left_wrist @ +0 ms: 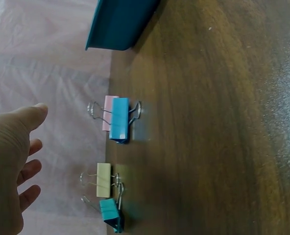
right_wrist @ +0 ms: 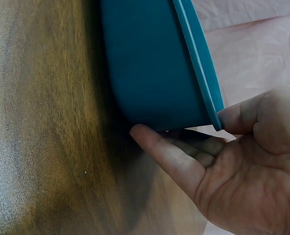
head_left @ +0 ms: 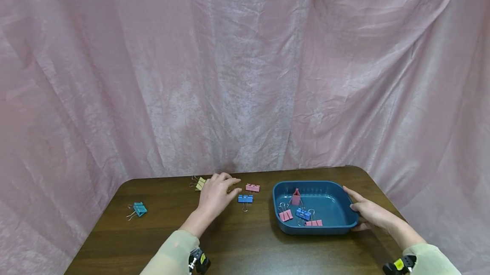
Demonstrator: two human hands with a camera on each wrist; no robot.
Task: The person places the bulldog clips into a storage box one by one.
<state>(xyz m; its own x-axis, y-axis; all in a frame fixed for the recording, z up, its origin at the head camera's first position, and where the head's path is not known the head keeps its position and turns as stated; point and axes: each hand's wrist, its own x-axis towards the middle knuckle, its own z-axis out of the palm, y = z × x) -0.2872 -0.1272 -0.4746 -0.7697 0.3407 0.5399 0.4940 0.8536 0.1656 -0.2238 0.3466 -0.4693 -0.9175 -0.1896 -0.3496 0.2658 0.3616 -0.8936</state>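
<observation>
A pink curtain [head_left: 245,70] hangs behind the dark wooden worktop [head_left: 237,245], and everything on that surface is best placed against the teal tray [head_left: 354,224] at its right end. The right hand [head_left: 369,213] steadies the tray's right wall: in the right wrist view the thumb presses its rim and the fingers [right_wrist: 169,156] lie nearly straight against the outer wall, a bracing touch more than a clench. Inside the tray lie several binder clips (three pink and one blue, as far as the head view shows).

Left of the tray, the left hand [head_left: 216,196] hovers over the worktop with a wide, relaxed grip that holds nothing. Just beyond its fingertips, between the hand and the tray, lie a blue clip [head_left: 245,199] and a pink clip [head_left: 252,187]. A yellow clip [head_left: 200,183] lies on the far side of the hand from the tray, and a teal clip [head_left: 139,209] lies well apart, farthest from it.

Judging from this, the blue clip is the nearest pick; pinching its coloured body rather than its wire handles should keep it from swinging, and the bracing hand should keep the tray from sliding.

The left wrist view overlaps the blue and pink clips, so their gap is hard to judge. The tray's interior is hidden from both wrist cameras.
</observation>
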